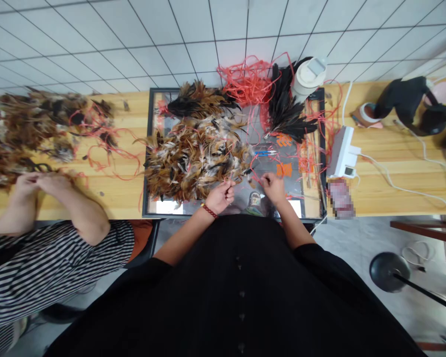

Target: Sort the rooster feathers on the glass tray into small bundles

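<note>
My left hand [220,198], with a red bead bracelet on the wrist, is closed in a pinch at the near right edge of a heap of brown and white feathers [196,158]. What sits between its fingertips is too small to make out. To the right, my right hand [274,188] is closed, its fingertips pinching a thin red string [257,177]. The hands are apart, over a dark glass-topped panel with a black frame [145,198]. Blue-handled thread snips [264,153] lie just beyond them.
A tangle of red string [250,82], a black feather bunch [290,116] and a white round container [309,77] stand along the tiled wall. On the right are a white power strip [341,151] and cables. At left, a co-worker's hands [46,182] are by more feathers.
</note>
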A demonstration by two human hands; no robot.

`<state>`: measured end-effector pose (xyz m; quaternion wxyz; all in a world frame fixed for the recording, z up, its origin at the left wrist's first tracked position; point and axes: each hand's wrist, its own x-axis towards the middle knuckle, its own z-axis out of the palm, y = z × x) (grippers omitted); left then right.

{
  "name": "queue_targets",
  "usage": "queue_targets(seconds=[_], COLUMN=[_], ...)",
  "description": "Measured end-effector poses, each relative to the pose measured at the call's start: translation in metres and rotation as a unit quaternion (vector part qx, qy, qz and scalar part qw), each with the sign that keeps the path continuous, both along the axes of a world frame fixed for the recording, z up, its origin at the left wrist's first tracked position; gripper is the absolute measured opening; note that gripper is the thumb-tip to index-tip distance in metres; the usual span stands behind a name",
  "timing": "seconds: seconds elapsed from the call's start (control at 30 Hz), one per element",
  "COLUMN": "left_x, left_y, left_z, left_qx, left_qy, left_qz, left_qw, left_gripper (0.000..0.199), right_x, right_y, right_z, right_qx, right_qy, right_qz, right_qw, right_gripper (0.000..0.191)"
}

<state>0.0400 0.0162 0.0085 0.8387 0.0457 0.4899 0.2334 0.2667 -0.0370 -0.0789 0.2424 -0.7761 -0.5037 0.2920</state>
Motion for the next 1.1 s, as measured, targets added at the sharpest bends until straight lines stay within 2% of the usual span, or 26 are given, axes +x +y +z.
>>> queue_targets(seconds=[0.13,0.27,0.3,0.4,0.5,0.6,0.63,0.67,0.73,0.83,0.97,1.03,1.1], left_x=[0.002,0.001,-0.001,-0.004,-0.008,-0.008,-0.005,-0.001,0.011,0.035,0.062,0.066,0.063], left_y=[0.000,0.002,0.002,0.001,-0.001,-0.003,-0.004,-0.004,-0.005,-0.006,-0.006,-0.005,-0.001], left_z=[-0.002,-0.007,-0.009,-0.012,-0.014,-0.014,-0.015,-0.015,-0.013,-0.007,0.003,0.006,0.006], left_qx=[0.006,0.009,0.010,0.011,0.016,0.023,0.028,0.036,0.053,0.070,0.155,0.196,0.209], left_qy=[0.021,0.030,0.034,0.046,0.048,0.054,0.055,0.053,0.037,0.000,-0.018,0.011,0.048], left_qz=[0.003,0.011,0.014,0.021,0.017,0.008,0.000,-0.011,-0.042,-0.114,-0.172,-0.153,-0.106], left_qw=[1.000,0.999,0.999,0.999,0.999,0.998,0.998,0.998,0.997,0.991,0.973,0.968,0.971], left_gripper=[0.015,0.015,0.015,0.014,0.014,0.016,0.017,0.018,0.021,0.030,0.042,0.038,0.029], right_x=[-0.001,-0.002,-0.001,0.008,0.030,0.050,0.053,0.054,0.046,0.019,-0.010,0.000,0.030], right_y=[0.011,0.029,0.031,0.027,-0.001,-0.040,-0.051,-0.059,-0.067,-0.059,-0.040,-0.047,-0.076], right_z=[-0.003,-0.006,-0.005,0.003,0.018,0.036,0.042,0.047,0.057,0.070,0.082,0.083,0.078], right_qx=[-0.007,-0.057,-0.055,-0.015,0.028,0.061,0.062,0.060,0.068,0.078,0.071,0.076,0.079], right_qy=[-0.043,-0.091,-0.077,0.021,0.138,0.374,0.416,0.424,0.379,0.281,0.199,0.142,0.067], right_qz=[0.025,0.112,0.105,-0.017,-0.122,-0.198,-0.211,-0.214,-0.198,-0.123,-0.037,-0.037,-0.102], right_qw=[0.999,0.988,0.990,1.000,0.983,0.904,0.882,0.878,0.902,0.949,0.977,0.986,0.989], right_gripper=[0.025,0.021,0.018,0.015,0.026,0.035,0.038,0.038,0.032,0.021,0.017,0.019,0.023])
